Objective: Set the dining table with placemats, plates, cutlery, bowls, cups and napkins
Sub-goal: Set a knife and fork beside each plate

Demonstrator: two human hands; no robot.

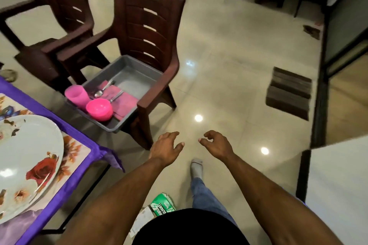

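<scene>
A grey tray [137, 74] rests on the seat of a brown plastic chair [147, 24]. It holds a pink cup [76, 95], a pink bowl [99, 109], a pink napkin [124, 103] and metal cutlery [103, 89] lying on the napkin. At the left, a white plate [25, 157] with a rose print sits on a floral placemat [73, 149] over the purple tablecloth [59, 191]. My left hand [166, 147] and my right hand [216, 144] hover empty over the floor, fingers spread, below and right of the tray.
A second brown chair [59, 6] stands behind the first. A dark ridged mat [288, 93] lies on the glossy tiled floor. A white counter edge [336, 185] is at the right. A green packet [162, 206] lies near my socked foot [196, 168].
</scene>
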